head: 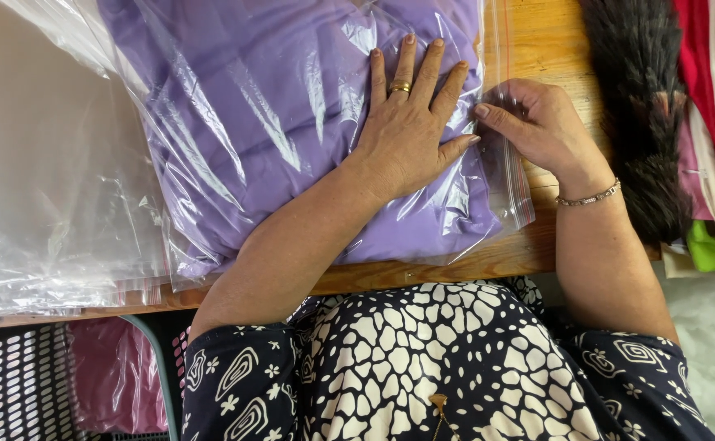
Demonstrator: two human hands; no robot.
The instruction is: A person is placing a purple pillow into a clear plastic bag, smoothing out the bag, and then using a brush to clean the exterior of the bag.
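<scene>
My left hand (pixel 411 122) lies flat, its fingers (pixel 428 69) spread wide, pressing on the clear zip bag (pixel 292 131) with the folded purple garment (pixel 235 98) inside; it grips nothing. The bag's open edge with its red zip strip (pixel 511 131) runs lengthwise just right of that palm, and my right hand (pixel 537 122) is the nearer one: its fingers are pinched shut on the strip, close by my left thumb. The bag rests on the wooden worktop (pixel 537 41).

Purple garment (pixel 276 106) cut off at top edge; right hand (pixel 537 122) fingertips hidden behind bag edge (pixel 509 98).
</scene>
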